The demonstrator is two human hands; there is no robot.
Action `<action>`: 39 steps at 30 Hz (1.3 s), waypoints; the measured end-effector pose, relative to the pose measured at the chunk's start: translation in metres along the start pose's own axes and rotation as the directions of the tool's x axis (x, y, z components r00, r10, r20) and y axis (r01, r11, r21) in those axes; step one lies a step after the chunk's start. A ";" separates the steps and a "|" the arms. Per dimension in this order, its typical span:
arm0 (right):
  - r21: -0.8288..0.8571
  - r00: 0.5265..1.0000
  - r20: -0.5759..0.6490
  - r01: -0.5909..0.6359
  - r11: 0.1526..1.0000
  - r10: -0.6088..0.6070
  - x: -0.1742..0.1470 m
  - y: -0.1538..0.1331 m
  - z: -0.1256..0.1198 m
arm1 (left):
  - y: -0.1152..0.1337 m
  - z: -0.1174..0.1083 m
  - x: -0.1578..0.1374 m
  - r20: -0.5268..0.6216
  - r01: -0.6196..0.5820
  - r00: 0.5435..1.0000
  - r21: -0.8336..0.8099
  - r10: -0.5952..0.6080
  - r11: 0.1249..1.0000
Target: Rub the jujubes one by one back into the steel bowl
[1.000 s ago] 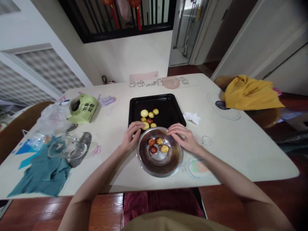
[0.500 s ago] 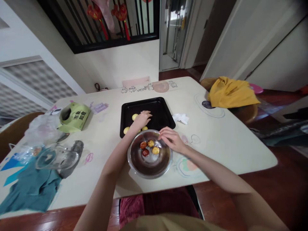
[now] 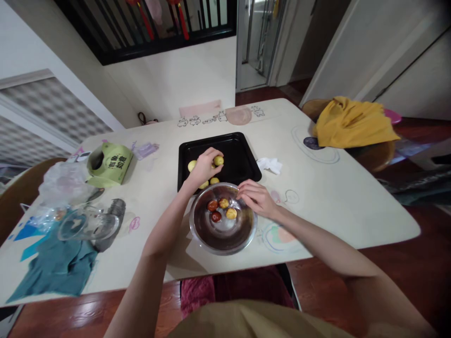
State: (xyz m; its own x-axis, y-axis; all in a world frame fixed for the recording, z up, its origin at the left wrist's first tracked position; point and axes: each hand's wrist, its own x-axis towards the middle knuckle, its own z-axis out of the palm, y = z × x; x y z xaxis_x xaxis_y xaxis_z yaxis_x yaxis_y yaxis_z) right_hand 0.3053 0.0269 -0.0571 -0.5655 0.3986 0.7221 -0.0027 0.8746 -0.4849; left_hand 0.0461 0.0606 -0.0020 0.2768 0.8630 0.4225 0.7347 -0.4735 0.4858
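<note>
A steel bowl (image 3: pixel 211 239) stands near the front of the table, with a few small round balls (image 3: pixel 216 216) in it, some reddish-brown and some yellow. My right hand (image 3: pixel 259 199) is closed at the bowl's right far rim, thumb and fingers bent over the edge. Behind the bowl lies a black baking tray (image 3: pixel 239 162) with several pale yellow balls (image 3: pixel 192 165), dough-like in look. Reaching over the tray, my left hand (image 3: pixel 205 166) has its thumb and fingers around one yellow ball (image 3: pixel 219 160). That hand hides part of the other balls.
A crumpled white tissue (image 3: pixel 270 165) lies right of the tray. At left are a green paper bag (image 3: pixel 118 164), clear plastic packaging (image 3: pixel 63 183), a clear plastic container (image 3: pixel 88 224) and a teal cloth (image 3: pixel 58 267). A yellow garment (image 3: pixel 355 124) hangs over a chair at right.
My left hand has gone from lying over the balls to gripping a yellow ball on the tray. My right hand stays at the bowl's rim. The view has shifted slightly.
</note>
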 end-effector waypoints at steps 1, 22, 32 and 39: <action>0.001 1.000 0.000 0.004 1.000 -0.004 0.000 0.000 0.000 | 0.011 -0.007 -0.006 -0.013 -0.030 0.999 -0.055 0.030 0.998; -0.039 0.997 -0.006 0.077 0.996 -0.077 -0.013 0.009 0.001 | 0.060 0.019 -0.086 0.253 -0.108 0.951 -0.266 0.177 0.958; -0.079 0.993 -0.049 0.102 0.992 -0.106 -0.010 0.005 0.003 | 0.058 0.020 -0.086 0.308 -0.143 0.931 -0.184 0.195 0.972; -0.049 0.986 -0.086 0.140 0.989 -0.144 -0.007 0.001 0.002 | 0.036 -0.020 -0.071 0.058 -0.116 0.991 -0.104 0.122 0.988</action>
State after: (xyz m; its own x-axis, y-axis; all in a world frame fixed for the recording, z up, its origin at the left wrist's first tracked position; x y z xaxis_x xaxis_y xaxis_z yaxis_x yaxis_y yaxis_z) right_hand 0.3073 0.0245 -0.0640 -0.4865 0.2911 0.8238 -0.0410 0.9342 -0.3543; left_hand 0.0405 -0.0207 0.0008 0.3995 0.8075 0.4339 0.6294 -0.5858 0.5106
